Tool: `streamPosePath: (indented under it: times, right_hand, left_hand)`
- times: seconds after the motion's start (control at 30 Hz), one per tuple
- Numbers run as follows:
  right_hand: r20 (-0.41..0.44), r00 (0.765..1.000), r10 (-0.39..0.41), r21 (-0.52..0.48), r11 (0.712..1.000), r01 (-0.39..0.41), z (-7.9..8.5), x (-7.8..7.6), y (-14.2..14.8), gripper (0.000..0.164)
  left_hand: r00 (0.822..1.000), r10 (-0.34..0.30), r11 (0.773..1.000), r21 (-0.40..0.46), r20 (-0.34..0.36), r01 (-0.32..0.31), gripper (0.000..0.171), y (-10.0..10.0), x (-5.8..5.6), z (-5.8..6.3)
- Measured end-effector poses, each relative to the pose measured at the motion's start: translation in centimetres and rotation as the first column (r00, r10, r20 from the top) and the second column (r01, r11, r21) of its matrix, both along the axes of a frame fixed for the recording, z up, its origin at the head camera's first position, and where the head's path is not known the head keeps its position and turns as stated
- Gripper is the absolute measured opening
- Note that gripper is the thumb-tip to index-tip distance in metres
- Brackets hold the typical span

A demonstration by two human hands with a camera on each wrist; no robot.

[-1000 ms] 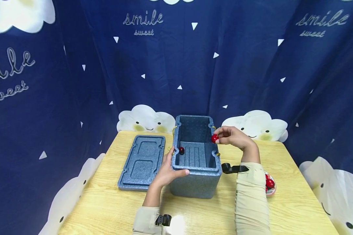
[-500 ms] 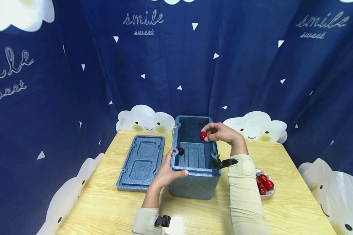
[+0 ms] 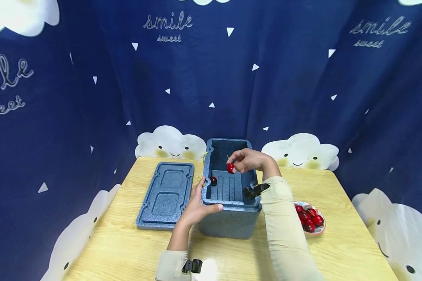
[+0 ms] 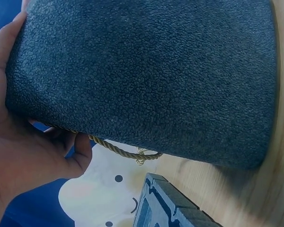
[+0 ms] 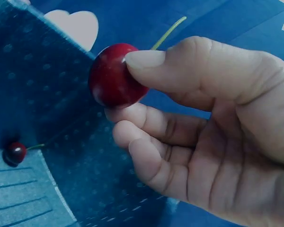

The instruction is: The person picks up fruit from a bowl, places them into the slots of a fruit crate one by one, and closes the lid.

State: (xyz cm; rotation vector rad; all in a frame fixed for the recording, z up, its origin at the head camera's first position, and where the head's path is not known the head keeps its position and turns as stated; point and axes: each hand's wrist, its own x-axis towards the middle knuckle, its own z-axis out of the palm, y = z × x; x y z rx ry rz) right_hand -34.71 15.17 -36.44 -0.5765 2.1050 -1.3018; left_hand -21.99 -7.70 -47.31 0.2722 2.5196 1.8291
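Note:
A blue-grey foam box (image 3: 228, 226) stands uncovered on the table. My left hand (image 3: 198, 208) grips its near left corner, thumb across the front and fingers on the left side. Beside those fingers, a yellow rope handle (image 4: 116, 150) shows in the left wrist view. Over the box's opening, my right hand (image 3: 253, 160) pinches a red cherry (image 5: 114, 78) between thumb and fingers, its green stem pointing up. Another, darker cherry (image 3: 213, 181) lies inside the box by the left wall, on a raised ledge with grooves.
The box's lid (image 3: 165, 195) lies flat on the table to the left. To the right stands a small bowl (image 3: 314, 233) heaped with several cherries. A dark blue curtain (image 3: 211, 78) with clouds hangs behind the wooden table (image 3: 126, 249).
My right hand has carried the cherry leftward from the box's right rim to over its opening. The bowl has come into fuller view. My left hand keeps its grip on the corner.

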Motion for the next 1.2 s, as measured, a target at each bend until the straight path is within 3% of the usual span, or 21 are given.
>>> streamPosePath:
  times: [0.17,0.37,0.6,0.77,0.97,1.2]
  right_hand:
    - [0.037,0.999,0.039,-0.010,0.999,-0.039,-0.5,-0.6,-0.7,0.034]
    - [0.045,0.999,0.021,0.001,1.000,-0.021,-0.9,-0.8,-1.1,0.033]
    - [0.006,1.000,-0.009,0.020,1.000,0.009,-0.8,-0.5,-1.1,0.035]
    - [-0.126,0.992,-0.016,0.100,0.995,0.029,0.4,1.3,0.1,0.033]
    - [-0.329,0.944,-0.042,0.097,0.992,0.078,1.6,3.5,1.4,0.031]
    - [-0.528,0.835,-0.154,-0.014,0.985,0.173,0.7,5.5,3.0,0.031]
  left_hand:
    - [1.000,-0.004,1.000,0.012,-0.018,0.004,0.108,-0.1,-0.2,0.1]
    - [1.000,-0.007,1.000,0.014,-0.019,0.007,0.107,-0.1,-0.3,0.2]
    - [0.999,-0.037,0.998,0.050,0.021,0.036,0.103,0.1,1.5,3.6]
    - [0.999,-0.041,0.998,0.042,0.034,0.039,0.102,0.3,2.1,4.0]
    - [1.000,-0.023,0.999,0.044,0.018,0.023,0.103,0.3,2.2,3.9]
    - [1.000,-0.017,0.999,0.044,0.014,0.017,0.103,0.1,2.3,4.1]
